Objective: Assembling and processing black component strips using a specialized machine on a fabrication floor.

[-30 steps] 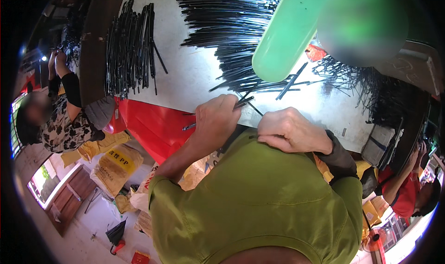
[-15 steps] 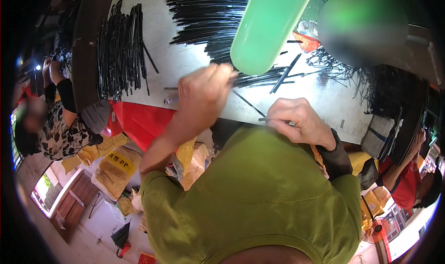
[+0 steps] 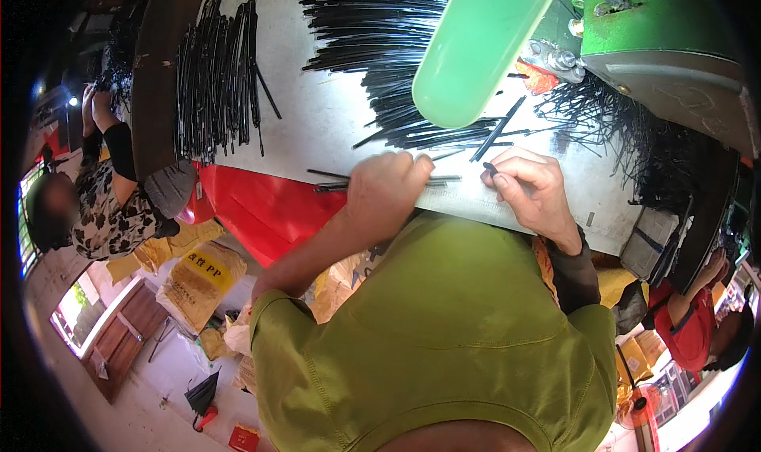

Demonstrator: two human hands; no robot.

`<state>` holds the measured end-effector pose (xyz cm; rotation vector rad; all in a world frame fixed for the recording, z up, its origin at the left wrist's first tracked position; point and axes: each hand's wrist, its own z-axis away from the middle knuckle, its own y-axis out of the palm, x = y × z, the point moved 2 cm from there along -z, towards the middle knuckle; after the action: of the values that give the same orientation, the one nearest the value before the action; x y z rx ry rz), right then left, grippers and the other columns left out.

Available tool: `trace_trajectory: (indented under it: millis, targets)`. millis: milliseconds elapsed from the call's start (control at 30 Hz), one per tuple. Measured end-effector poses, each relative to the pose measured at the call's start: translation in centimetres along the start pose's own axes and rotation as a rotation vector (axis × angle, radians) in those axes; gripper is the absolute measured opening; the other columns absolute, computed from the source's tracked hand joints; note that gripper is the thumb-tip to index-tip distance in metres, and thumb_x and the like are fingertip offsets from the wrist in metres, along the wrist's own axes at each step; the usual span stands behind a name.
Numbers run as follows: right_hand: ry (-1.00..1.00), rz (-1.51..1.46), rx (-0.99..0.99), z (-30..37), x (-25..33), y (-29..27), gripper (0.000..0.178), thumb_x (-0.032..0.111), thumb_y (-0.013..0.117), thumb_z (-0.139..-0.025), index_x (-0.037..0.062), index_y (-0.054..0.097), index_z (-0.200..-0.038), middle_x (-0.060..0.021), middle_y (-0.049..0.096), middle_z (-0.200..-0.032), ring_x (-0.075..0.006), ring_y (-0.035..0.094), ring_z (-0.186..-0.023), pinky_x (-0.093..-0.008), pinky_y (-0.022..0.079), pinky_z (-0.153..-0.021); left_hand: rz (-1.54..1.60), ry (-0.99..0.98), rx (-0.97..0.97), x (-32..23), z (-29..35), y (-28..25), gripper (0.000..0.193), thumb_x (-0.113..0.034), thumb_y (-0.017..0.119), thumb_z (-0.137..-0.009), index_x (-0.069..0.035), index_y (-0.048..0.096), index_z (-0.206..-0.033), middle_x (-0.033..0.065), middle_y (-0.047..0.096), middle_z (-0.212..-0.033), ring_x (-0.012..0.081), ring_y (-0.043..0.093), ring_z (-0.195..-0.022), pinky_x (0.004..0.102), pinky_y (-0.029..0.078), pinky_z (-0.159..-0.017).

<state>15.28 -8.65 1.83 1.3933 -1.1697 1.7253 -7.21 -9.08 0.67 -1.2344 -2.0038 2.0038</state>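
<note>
My left hand (image 3: 390,192) is closed around thin black rods (image 3: 328,187) near the front edge of the pale worktable (image 3: 297,135). Their ends stick out on both sides of the fist; how many it holds is hidden. To its right, my right hand (image 3: 535,189) pinches a small dark piece (image 3: 490,169) between thumb and forefinger, just above the tabletop. Beyond the hands lies a large pile of black rods (image 3: 372,28). A loose black rod (image 3: 499,128) rests slanted behind my right hand.
A bundle of black rods (image 3: 218,87) lies at the table's left. A long green translucent piece (image 3: 476,63) overhangs the pile. At right are a green machine (image 3: 650,24) and a tangle of thin black strands (image 3: 654,155). Other people work at both sides.
My left hand has lowered and moved right, now with the rods level across its fist. My right hand has turned and shifted slightly right and away from me. The view has shifted a little.
</note>
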Motion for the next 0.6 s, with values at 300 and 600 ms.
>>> trace_trajectory:
  millis: [300, 600]
  targets:
    - [0.283, -0.287, -0.151, -2.1, -0.1, 0.5, 0.021, 0.008, 0.052, -0.094, -0.0075, 0.063, -0.088, -0.0045, 0.058, -0.065, -0.0076, 0.054, -0.055, -0.0207, 0.046, -0.049, -0.083, -0.023, -0.087, 3.1, -4.9, -1.1, 0.016, -0.002, 0.065, -0.076, -0.005, 0.055, -0.087, 0.0111, 0.053, -0.072, 0.0287, 0.057, -0.06, 0.038, 0.044, -0.053]
    - [0.167, -0.221, -0.21, -2.4, 0.1, 0.2, 0.014, 0.005, 0.055, -0.09, -0.0049, 0.064, -0.085, -0.0032, 0.059, -0.069, -0.0057, 0.054, -0.056, -0.0194, 0.044, -0.048, 0.055, -0.131, -0.029, 0.3, -5.6, -4.0, 0.016, -0.015, 0.061, -0.086, -0.001, 0.06, -0.095, 0.0156, 0.06, -0.077, 0.0312, 0.061, -0.064, 0.0375, 0.049, -0.057]
